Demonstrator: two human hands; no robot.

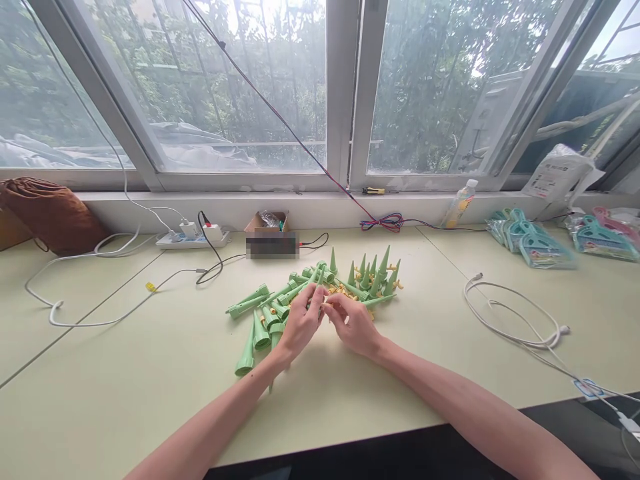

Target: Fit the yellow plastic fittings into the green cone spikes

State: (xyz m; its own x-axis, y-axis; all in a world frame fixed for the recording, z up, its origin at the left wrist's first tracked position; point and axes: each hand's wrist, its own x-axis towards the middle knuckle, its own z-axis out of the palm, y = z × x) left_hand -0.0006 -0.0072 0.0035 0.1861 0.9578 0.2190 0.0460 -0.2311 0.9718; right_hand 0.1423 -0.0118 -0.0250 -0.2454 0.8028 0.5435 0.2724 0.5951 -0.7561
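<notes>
Your left hand (301, 325) holds 1 green cone (320, 278) over the tabletop (125, 393), in from its near edge. Your right hand (357, 328) pinches a tiny yellow bit (328, 305); a loose pinch could drop it.

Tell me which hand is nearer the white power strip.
Left. The left hand is in front of the power strip and to its right, among the green cones; the right hand is further right.

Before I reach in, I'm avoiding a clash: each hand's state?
Left hand: closed on a green cone.
Right hand: fingers curled close by; whether they grip anything can't be told.
</notes>
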